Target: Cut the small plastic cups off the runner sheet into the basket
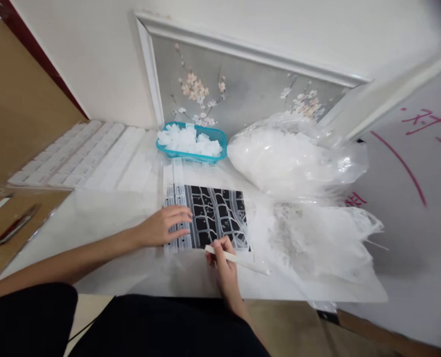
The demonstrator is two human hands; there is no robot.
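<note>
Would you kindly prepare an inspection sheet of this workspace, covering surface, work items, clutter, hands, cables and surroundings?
Surface: table with a whitish cover.
Work items: black-and-grey patterned sheet, lying flat; white strip.
Clutter: teal basket of white pieces; filled clear bag; translucent white heap; white rows at the left; slim red-and-silver tool on a brown board.
Hands: left hand open, fingers over the sheet's left side; right hand grips the strip.
Cables: thin black cord near the dark clothing; its purpose cannot be told.
Surroundings: framed blossom picture behind; white panel with red marks at right.
</note>
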